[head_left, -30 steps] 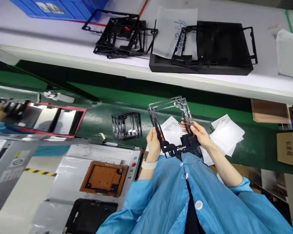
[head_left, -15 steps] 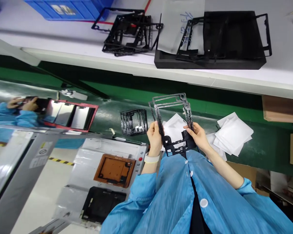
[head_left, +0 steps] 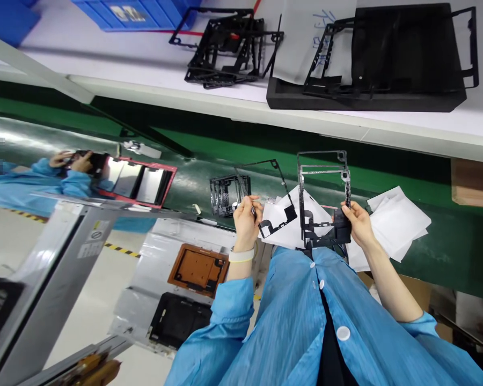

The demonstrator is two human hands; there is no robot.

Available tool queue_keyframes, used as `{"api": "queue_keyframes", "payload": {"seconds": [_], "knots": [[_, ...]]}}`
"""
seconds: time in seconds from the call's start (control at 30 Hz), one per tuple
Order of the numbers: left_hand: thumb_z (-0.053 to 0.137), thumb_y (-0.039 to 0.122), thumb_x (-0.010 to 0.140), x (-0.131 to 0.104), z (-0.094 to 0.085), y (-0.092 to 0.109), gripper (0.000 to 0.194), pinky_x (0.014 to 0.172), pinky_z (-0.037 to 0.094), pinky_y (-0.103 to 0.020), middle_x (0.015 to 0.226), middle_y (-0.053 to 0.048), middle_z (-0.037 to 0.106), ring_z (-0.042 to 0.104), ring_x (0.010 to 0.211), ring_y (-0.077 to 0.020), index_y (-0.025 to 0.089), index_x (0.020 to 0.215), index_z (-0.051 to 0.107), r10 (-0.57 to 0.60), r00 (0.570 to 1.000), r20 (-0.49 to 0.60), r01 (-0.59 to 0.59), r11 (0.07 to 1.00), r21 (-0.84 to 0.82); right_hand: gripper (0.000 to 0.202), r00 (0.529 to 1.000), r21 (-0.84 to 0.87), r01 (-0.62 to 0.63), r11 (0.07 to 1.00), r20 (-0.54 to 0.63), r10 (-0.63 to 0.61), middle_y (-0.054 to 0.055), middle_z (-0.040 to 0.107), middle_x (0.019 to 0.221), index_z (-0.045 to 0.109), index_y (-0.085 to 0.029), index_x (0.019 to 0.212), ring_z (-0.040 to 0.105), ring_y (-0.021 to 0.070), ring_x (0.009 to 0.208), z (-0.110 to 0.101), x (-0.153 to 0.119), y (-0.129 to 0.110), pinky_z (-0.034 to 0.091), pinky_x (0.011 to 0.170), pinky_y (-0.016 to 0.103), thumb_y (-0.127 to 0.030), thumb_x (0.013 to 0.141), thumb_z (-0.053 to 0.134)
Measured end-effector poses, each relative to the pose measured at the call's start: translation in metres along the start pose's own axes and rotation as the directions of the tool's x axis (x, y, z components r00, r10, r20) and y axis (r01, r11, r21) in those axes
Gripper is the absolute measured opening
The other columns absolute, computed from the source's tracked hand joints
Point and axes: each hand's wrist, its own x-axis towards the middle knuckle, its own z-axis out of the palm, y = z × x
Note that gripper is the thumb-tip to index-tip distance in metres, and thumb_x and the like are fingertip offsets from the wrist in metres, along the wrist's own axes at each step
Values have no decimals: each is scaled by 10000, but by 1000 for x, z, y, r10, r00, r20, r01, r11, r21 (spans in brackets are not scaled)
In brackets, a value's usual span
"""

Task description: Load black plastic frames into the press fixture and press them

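Note:
My left hand point(head_left: 245, 222), with a pale band at the wrist, pinches one thin black plastic frame point(head_left: 291, 213) by its left side. That frame hangs tilted above white sheets. In my right hand point(head_left: 359, 221), gripped at the right edge, is another black plastic frame point(head_left: 342, 230), held nearly upright; a second rim shows at its top, so it may be more than one. Just beyond my left hand, a stack of similar black frames point(head_left: 221, 197) lies on the green bench point(head_left: 189, 185). White sheets point(head_left: 282, 233) lie beneath the held frames.
More white sheets point(head_left: 400, 225) lie to the right. A shelf point(head_left: 145, 67) above carries a pile of black frames point(head_left: 225, 51), a black tray point(head_left: 406, 53) and a blue bin point(head_left: 145, 13). A co-worker's hands point(head_left: 74, 161) are at the left. A machine with a brown fixture point(head_left: 197, 268) stands lower left.
The frames that were together between both hands are now apart: one has gone left with my left hand, the other right with my right hand. The view has shifted slightly.

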Motion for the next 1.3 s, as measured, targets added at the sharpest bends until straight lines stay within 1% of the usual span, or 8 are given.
{"api": "queue_keyframes", "payload": {"seconds": [0.2, 0.4, 0.57, 0.73, 0.87, 1.07, 1.2, 1.3], "knots": [[777, 414, 1112, 6, -29, 11, 316, 359, 254, -161, 673, 25, 648, 420, 390, -34, 121, 995, 759, -5, 996, -89, 4, 1000, -9, 618, 997, 12, -81, 997, 11, 81, 60, 869, 1108, 666, -278, 1131, 840, 290, 1020, -16, -10, 10, 677, 868, 416, -705, 812, 979], [809, 429, 1095, 7, -105, 54, 323, 353, 211, -159, 657, 46, 607, 360, 388, -22, 128, 996, 746, 58, 970, -236, -54, 998, 25, 544, 996, -120, -10, 993, 85, 20, -32, 704, 801, 675, -272, 1274, 784, 267, 1080, 35, 3, 44, 560, 1047, 414, -654, 920, 833], [826, 430, 1080, 8, -193, 104, 304, 365, 247, -151, 636, 74, 586, 377, 386, -30, 155, 1003, 721, 124, 923, -365, -119, 992, 37, 464, 948, -404, 106, 908, 318, 30, -59, 560, 727, 592, -238, 1406, 623, 205, 742, 142, 15, 84, 533, 824, 348, -570, 1095, 501], [850, 476, 1059, 27, -248, 120, 342, 362, 242, -152, 652, 93, 561, 340, 377, -26, 174, 1017, 696, 94, 916, -390, -112, 993, -22, 491, 945, -896, 255, 365, 310, 102, 120, 791, 1041, 481, -171, 1575, 758, 283, 940, 301, 51, 141, 556, 918, 403, -410, 1210, 254], [825, 500, 1075, 45, -277, 132, 347, 368, 268, -152, 639, 104, 483, 307, 384, -33, 185, 1026, 689, 29, 932, -362, -66, 994, -90, 425, 954, -955, 237, 179, 264, 140, 288, 797, 1255, 466, -86, 1533, 783, 351, 1145, 418, 104, 201, 560, 1050, 478, -297, 1206, 296], [1000, 595, 884, 54, -302, 182, 498, 356, 276, -141, 612, 105, 437, 286, 393, -26, 189, 974, 726, 19, 965, -261, -53, 991, -123, 461, 946, -959, 278, 48, 282, 160, 183, 762, 1401, 601, -125, 1551, 742, 316, 1319, 506, 153, 259, 550, 1224, 565, -403, 1184, 615], [1015, 620, 852, 68, -289, 228, 489, 357, 292, -142, 587, 87, 430, 299, 406, -39, 218, 920, 743, 23, 987, -162, -39, 994, -99, 455, 949, -956, 292, 44, 295, 114, 123, 736, 1434, 699, -179, 1470, 735, 292, 1299, 517, 161, 266, 607, 1180, 569, -475, 1127, 746], [972, 621, 889, 90, -255, 262, 454, 389, 368, -188, 580, 57, 474, 382, 431, -80, 238, 872, 729, 111, 993, 25, -110, 993, -52, 438, 937, -938, 339, 67, 343, 70, 122, 718, 1468, 710, -183, 1449, 710, 301, 1341, 507, 168, 264, 599, 1189, 570, -453, 1111, 771]]}}
